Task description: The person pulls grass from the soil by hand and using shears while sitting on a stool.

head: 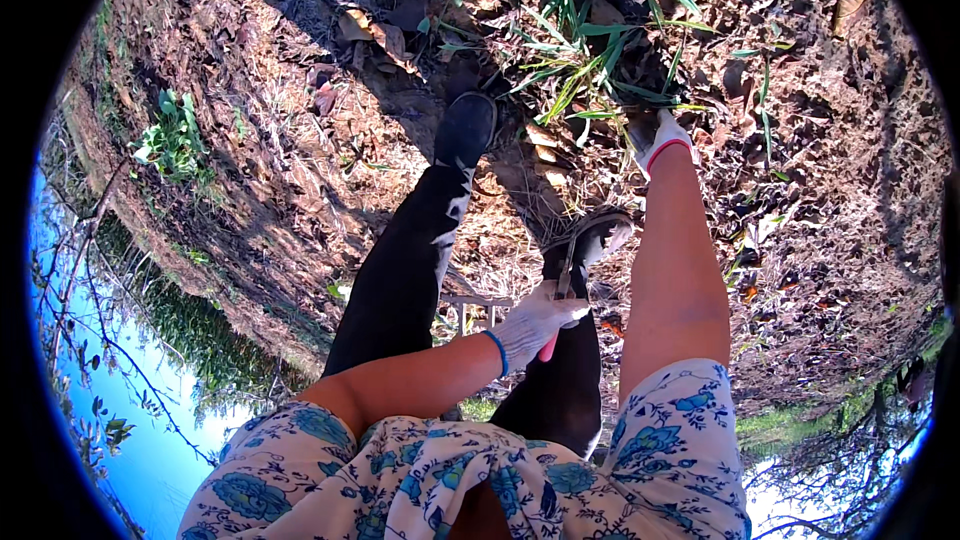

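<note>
My left hand (pixel 529 319), in a white knit glove with a blue cuff, grips a hand tool by its pinkish-red handle (pixel 549 347). The tool's thin metal shaft (pixel 568 270) rises past my lower leg towards my shoe and seems to curve to the right, like a sickle; its far end blends with dry stalks. Further out, my right hand (pixel 666 141), in a white glove with a red cuff, is down at the base of a clump of long green grass (pixel 600 52). Its fingers are largely hidden, so whether they hold stems is unclear.
Dark shoes (pixel 466 127) and black-trousered legs stand on dry soil strewn with dead leaves (pixel 371 34). A leafy green plant (pixel 176 136) grows to the left. Behind my left wrist is a pale slatted frame (pixel 469 307). Bare branches (pixel 82 270) show at the left rim.
</note>
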The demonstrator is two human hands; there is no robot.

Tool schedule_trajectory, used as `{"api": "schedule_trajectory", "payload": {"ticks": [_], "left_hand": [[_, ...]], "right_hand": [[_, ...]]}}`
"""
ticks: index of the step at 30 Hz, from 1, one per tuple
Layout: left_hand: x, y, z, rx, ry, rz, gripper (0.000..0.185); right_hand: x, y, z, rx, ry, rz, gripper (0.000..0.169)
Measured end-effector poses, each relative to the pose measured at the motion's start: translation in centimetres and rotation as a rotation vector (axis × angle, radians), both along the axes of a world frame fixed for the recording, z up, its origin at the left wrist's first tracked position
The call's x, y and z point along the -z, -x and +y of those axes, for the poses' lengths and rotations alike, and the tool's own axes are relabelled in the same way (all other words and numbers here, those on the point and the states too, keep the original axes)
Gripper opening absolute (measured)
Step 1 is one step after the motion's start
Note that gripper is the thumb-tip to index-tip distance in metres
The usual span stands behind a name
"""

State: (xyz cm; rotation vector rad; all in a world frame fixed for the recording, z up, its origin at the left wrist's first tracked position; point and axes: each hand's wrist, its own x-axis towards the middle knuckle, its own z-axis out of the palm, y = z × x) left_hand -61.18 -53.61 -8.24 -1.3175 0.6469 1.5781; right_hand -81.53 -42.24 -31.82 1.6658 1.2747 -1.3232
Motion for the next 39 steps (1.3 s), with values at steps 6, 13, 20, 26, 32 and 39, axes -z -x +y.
{"api": "schedule_trajectory", "payload": {"ticks": [6,13,20,26,32,39], "left_hand": [[-0.8,0.9,1.7,0.018,-0.084,0.006,0.040],[-2.0,2.8,2.6,-0.108,-0.026,-0.033,0.044],[-3.6,6.5,0.9,-0.110,-0.153,-0.165,0.048],[-2.7,3.8,2.8,-0.199,-0.086,-0.088,0.044],[-2.7,4.3,2.4,-0.048,-0.139,-0.037,0.040],[-2.9,4.2,2.5,-0.015,-0.142,-0.085,0.042]], "right_hand": [[1.9,0.1,-1.0,0.065,0.103,0.061,0.024],[0.7,0.6,-3.8,0.055,0.186,0.015,0.020],[8.0,-1.6,1.0,-0.646,-0.159,-0.012,0.025],[5.1,0.3,1.8,-1.372,-0.030,0.160,0.048],[-2.9,0.6,-1.7,-1.575,0.202,0.188,0.044],[-3.2,-3.0,-4.3,-0.580,0.098,0.272,0.031]]}}
